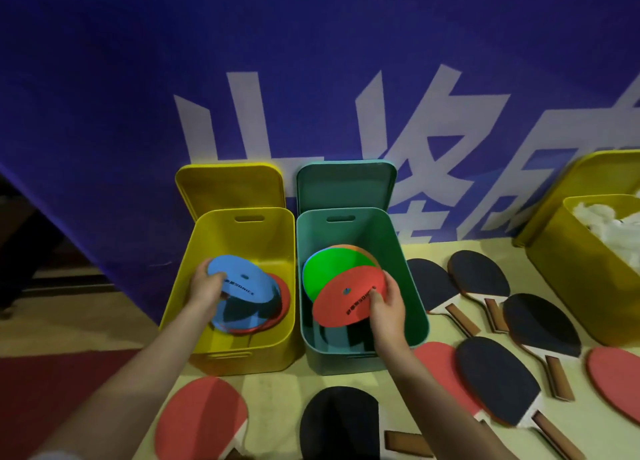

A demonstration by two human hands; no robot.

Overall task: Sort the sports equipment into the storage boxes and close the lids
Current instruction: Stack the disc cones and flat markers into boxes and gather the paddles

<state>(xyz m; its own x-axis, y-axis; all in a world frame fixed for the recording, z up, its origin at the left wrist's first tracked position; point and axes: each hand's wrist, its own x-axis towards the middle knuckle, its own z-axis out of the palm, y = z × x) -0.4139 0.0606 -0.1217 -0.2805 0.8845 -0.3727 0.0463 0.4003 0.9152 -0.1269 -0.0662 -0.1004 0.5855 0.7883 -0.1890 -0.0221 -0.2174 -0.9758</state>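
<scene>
Blue disc (239, 281) printed "SONICE", gripped by left hand (204, 286) over yellow box (242, 231); right hand (388, 303) grips red disc (346, 297), print unreadable.

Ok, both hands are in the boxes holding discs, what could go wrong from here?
1. The red disc in the right hand sits tilted on the green disc; it may stand proud and block the green box lid.
2. The left hand has only an edge grip on the blue disc, which could slip.
</scene>
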